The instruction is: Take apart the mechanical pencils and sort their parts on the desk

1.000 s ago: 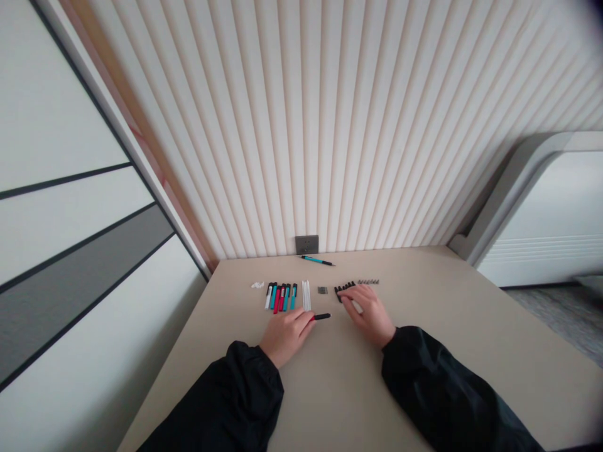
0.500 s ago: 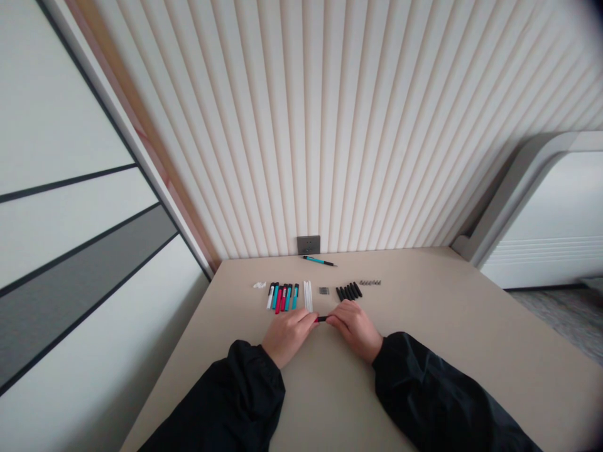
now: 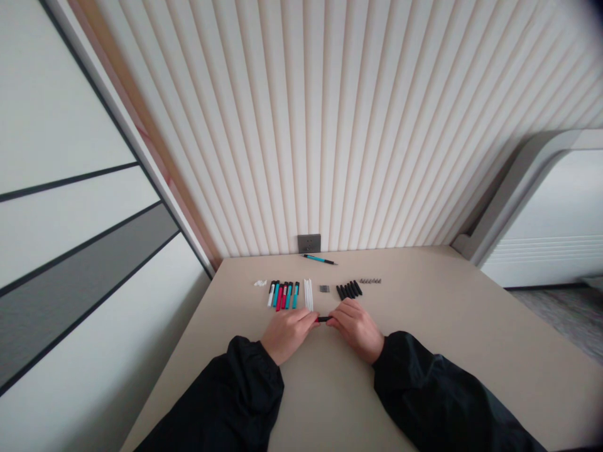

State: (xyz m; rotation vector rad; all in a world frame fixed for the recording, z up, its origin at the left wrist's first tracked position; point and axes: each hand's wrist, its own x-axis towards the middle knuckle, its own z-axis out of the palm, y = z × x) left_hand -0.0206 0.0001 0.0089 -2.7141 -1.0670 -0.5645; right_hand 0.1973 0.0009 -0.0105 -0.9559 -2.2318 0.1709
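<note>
Between my two hands lies a pen (image 3: 323,319), red at its left part and black toward the right, held level just above or on the table. My left hand (image 3: 288,333) is closed round the red end. The fingers of my right hand (image 3: 355,328) pinch the black end, and they cover its tip. Just beyond my left hand, several pen barrels (image 3: 283,295) in white, teal and red lie in a row. White thin refills (image 3: 308,294) lie beside them. Several black grip pieces (image 3: 349,290) rest beyond my right hand.
A teal and black pen (image 3: 319,258) lies near the wall below a dark socket (image 3: 309,243). Small white pieces (image 3: 260,283), a little grey patch of parts (image 3: 325,289) and several springs (image 3: 370,281) sit along the row on the beige table (image 3: 424,301).
Hardly anything differs. Both hands keep hold of the pen in the same place, with a very slight shift of the right fingers and of the whole view.
</note>
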